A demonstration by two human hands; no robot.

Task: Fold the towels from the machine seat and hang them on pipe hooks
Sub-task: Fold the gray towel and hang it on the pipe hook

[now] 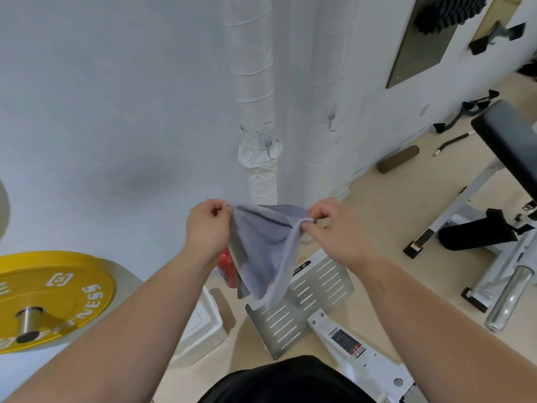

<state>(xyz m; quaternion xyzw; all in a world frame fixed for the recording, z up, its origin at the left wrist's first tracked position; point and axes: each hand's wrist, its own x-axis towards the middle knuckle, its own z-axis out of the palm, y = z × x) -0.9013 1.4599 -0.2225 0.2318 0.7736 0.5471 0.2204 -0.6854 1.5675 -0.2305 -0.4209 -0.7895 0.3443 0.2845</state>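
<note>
From the head camera I see both bare arms stretched forward in front of a pale wall. My left hand [207, 225] is closed in a pinch, thumb against curled fingers, on one upper corner of a small grey-lilac terry towel [261, 251]. My right hand [337, 231] is closed the same way on the other upper corner, thumb and forefinger nipping the hem. The towel hangs slack between the two hands, sagging in the middle, with its right edge folded over into a long roll that trails down to a point above a perforated white metal footplate [305, 303] on the beige floor [377, 309].

Straight ahead of the towel stands a vertical pipe wrapped in white tape [255, 91], and on it, just above the hands, a small clear adhesive hook with a wire prong [268, 145]. A second hook of the same kind [331, 119] sits on the white surface to the right of the pipe. Neither hook touches the towel.

Behind the towel's lower left edge a red disc-shaped object [228, 266] shows in part. At far left is a yellow weight plate with white lettering [55, 298] on a steel sleeve. At right stands a white machine frame with a black padded seat [511, 141].
</note>
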